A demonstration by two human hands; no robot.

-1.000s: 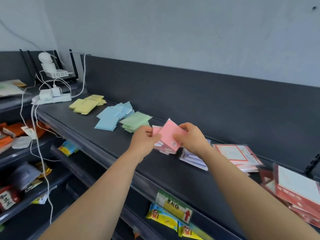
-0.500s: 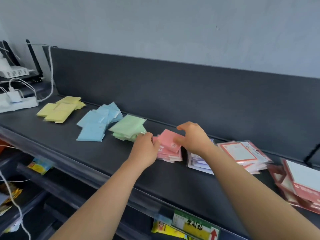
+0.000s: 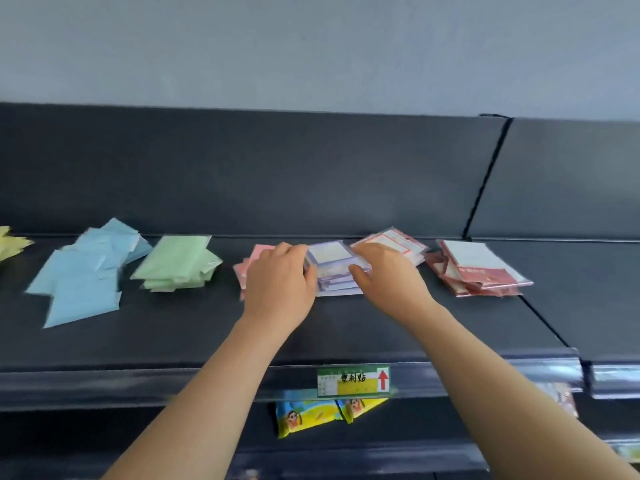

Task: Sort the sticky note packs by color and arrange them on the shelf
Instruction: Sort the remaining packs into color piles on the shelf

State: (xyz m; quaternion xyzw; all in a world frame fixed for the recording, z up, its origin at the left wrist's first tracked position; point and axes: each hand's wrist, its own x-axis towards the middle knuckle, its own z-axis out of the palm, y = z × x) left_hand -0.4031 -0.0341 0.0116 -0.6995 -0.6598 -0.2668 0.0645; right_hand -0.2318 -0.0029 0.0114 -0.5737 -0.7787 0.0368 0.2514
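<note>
On the dark shelf (image 3: 346,327) lie sorted piles: yellow packs (image 3: 10,242) at the far left, blue packs (image 3: 86,271), green packs (image 3: 176,263), and pink packs (image 3: 251,263) mostly hidden by my left hand. Both hands are on the purple-bordered pack stack (image 3: 330,266) in the middle. My left hand (image 3: 278,282) grips its left side, fingers curled over the top edge. My right hand (image 3: 384,278) grips its right side, thumb on the front.
Right of the purple stack lie red-bordered packs (image 3: 394,244) and a dark red pile (image 3: 479,268). A green-yellow price label (image 3: 353,381) is clipped to the shelf's front edge. Yellow snack bags (image 3: 311,412) hang on the shelf below.
The pink pack was laid on the pink pile and both hands moved right onto the purple stack. The view swung right, and the router and power strip left the frame.
</note>
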